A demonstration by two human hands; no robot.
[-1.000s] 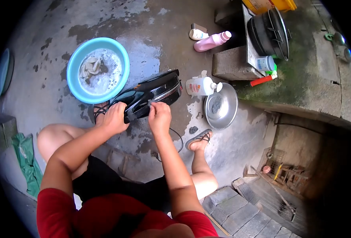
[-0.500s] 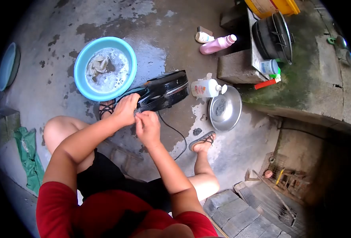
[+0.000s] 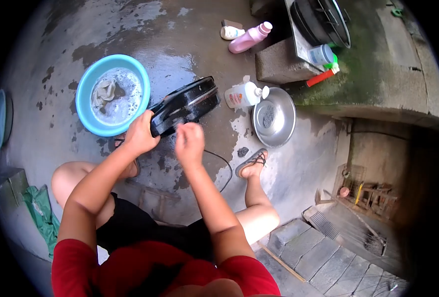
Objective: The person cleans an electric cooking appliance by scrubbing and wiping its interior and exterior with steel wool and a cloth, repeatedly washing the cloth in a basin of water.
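Note:
My left hand [image 3: 141, 134] is wrapped round the near left end of a glossy black appliance [image 3: 187, 105] with a power cord [image 3: 224, 166]. The appliance is tipped on its side above the wet floor. Close to its lower edge is my right hand [image 3: 189, 141], fingers pinched together and slightly blurred. A small greyish bit shows at those fingertips, too unclear to name. Left of the appliance stands a light-blue basin [image 3: 82, 115] with foamy water and a pale cloth [image 3: 103, 94]. To the right are a white pump bottle [image 3: 239, 95] and a metal bowl [image 3: 285, 116].
A dark scouring pad [image 3: 243, 152] lies by my sandalled foot [image 3: 253, 166]. Farther back are a pink bottle [image 3: 249, 38] and a small white bottle [image 3: 232, 32]. A concrete block [image 3: 279, 64] and a ledge holding a black pan [image 3: 316, 22] stand at right.
My right hand has moved slightly up and right, away from my left hand. My left hand has shifted left, still on the appliance. The whole view has shifted a little.

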